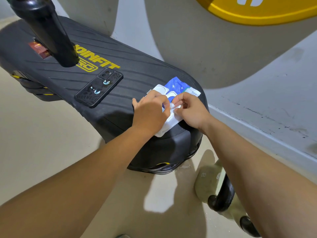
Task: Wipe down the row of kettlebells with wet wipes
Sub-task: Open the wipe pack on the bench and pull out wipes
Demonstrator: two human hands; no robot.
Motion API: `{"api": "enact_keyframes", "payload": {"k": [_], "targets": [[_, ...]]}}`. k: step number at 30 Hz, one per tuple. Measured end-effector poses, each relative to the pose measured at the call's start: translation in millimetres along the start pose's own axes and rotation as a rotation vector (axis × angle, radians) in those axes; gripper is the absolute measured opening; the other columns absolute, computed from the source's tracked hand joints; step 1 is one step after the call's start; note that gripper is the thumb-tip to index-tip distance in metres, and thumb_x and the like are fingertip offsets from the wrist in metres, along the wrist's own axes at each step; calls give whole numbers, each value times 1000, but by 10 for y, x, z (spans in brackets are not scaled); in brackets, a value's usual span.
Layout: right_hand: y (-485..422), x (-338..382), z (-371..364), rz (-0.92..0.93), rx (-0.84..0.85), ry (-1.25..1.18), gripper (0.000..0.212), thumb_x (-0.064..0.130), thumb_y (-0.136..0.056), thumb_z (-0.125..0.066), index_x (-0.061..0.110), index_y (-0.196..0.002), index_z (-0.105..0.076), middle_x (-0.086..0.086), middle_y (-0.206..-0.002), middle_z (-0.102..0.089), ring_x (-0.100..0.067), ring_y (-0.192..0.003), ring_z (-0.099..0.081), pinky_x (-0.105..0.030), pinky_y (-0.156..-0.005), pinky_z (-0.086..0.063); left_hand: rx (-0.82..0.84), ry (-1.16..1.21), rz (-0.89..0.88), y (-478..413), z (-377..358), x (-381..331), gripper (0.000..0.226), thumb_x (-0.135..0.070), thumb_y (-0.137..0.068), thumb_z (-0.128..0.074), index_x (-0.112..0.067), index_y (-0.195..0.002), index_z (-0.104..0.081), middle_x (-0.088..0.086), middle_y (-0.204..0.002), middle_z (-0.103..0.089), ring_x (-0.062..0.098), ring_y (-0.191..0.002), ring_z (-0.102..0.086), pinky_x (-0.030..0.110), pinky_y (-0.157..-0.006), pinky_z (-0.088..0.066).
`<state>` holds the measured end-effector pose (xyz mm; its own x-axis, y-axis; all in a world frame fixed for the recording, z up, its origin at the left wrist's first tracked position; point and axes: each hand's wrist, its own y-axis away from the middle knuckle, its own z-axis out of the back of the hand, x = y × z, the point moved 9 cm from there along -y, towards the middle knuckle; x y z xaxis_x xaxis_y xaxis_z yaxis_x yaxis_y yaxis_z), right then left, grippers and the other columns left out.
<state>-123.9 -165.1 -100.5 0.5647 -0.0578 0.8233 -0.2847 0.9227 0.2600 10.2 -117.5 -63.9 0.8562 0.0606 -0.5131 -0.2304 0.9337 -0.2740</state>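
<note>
A blue and white wet wipe pack (177, 86) lies at the right end of a black ribbed machine base (130, 73). Its white flap lid stands open. My left hand (151, 112) rests on the pack with its fingertips at the opening. My right hand (190, 109) pinches a bit of white wipe (172, 105) at the opening. A white wipe (169, 124) lies under both hands and hangs over the base's edge. On the floor at the lower right stands a pale kettlebell (207, 184) with a black handle, partly hidden by my right forearm.
A phone in a black case (98, 87) lies on the base to the left of the pack. A black post (46, 30) rises from the base at the upper left, next to a small red box (38, 48). A grey wall runs along the right, with a yellow disc (257, 11) above.
</note>
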Motion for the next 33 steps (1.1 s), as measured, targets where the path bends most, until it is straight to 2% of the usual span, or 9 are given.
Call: {"api": "enact_keyframes", "payload": {"k": [4, 7, 10, 13, 18, 23, 26, 30, 33], "targets": [[5, 25, -33, 22, -11, -2, 24, 26, -72, -65, 45, -87, -63, 23, -78, -68, -8, -71, -60, -51, -106, -46, 50, 45, -4, -71, 58, 28, 9, -25, -92, -62, -18, -90, -68, 2, -104, -63, 26, -95, -60, 51, -96, -42], [22, 59, 21, 30, -69, -4, 15, 21, -87, -70, 35, -88, -66, 18, -78, -64, -2, -66, -52, -37, -98, -48, 127, 23, 18, -115, 69, 69, 13, -23, -97, -56, -14, -100, -65, 4, -110, -63, 25, -103, -56, 41, -93, -41], [11, 34, 45, 21, -105, 14, 6, 23, -94, -69, 28, -92, -67, 16, -79, -62, -2, -69, -53, -30, -92, -46, 179, 10, 21, -115, 60, 70, 14, -21, -100, -50, -13, -104, -61, 4, -110, -62, 27, -102, -56, 41, -91, -42], [-27, 34, 34, 29, -146, 70, 18, 25, -95, -66, 32, -79, -62, 18, -73, -61, -3, -71, -55, -41, -104, -46, 235, 39, 62, -140, 72, 101, 17, -20, -102, -44, -12, -108, -57, 6, -107, -64, 29, -96, -56, 41, -87, -42], [-41, 41, 43, 29, -164, 103, 24, 22, -98, -60, 32, -76, -57, 17, -73, -60, -4, -74, -55, -46, -105, -44, 317, 125, 130, -173, 111, 112, 16, -20, -103, -37, -11, -106, -50, 12, -101, -63, 33, -91, -53, 38, -77, -38], [-27, 39, 58, 26, -166, 106, 24, 21, -98, -58, 31, -76, -58, 15, -73, -60, -6, -77, -55, -46, -106, -43, 283, 230, 172, -134, 133, 168, 14, -26, -101, -43, -17, -102, -54, 5, -96, -64, 29, -93, -58, 41, -81, -45], [-30, 15, 63, 17, -170, 80, 21, 24, -97, -58, 30, -77, -59, 14, -76, -64, -8, -81, -58, -44, -108, -42, 272, 243, 175, -106, 122, 194, 9, -30, -96, -55, -26, -101, -61, -8, -101, -66, 19, -98, -59, 34, -83, -46], [-35, -11, 17, -29, -127, 8, 19, 27, -92, -53, 32, -75, -59, 14, -75, -65, -14, -90, -60, -46, -110, -41, 292, 159, 76, -103, 92, 121, 29, -26, -87, -67, -31, -115, -63, -8, -114, -69, 18, -107, -60, 36, -93, -47], [-40, -26, -9, -63, -99, -54, 17, 33, -77, -49, 41, -67, -60, 11, -76, -69, -24, -106, -63, -46, -109, -42, 252, 172, 94, -137, 104, 110, 10, -30, -89, -66, -29, -99, -65, -11, -101, -68, 17, -98, -61, 34, -85, -47]]}}
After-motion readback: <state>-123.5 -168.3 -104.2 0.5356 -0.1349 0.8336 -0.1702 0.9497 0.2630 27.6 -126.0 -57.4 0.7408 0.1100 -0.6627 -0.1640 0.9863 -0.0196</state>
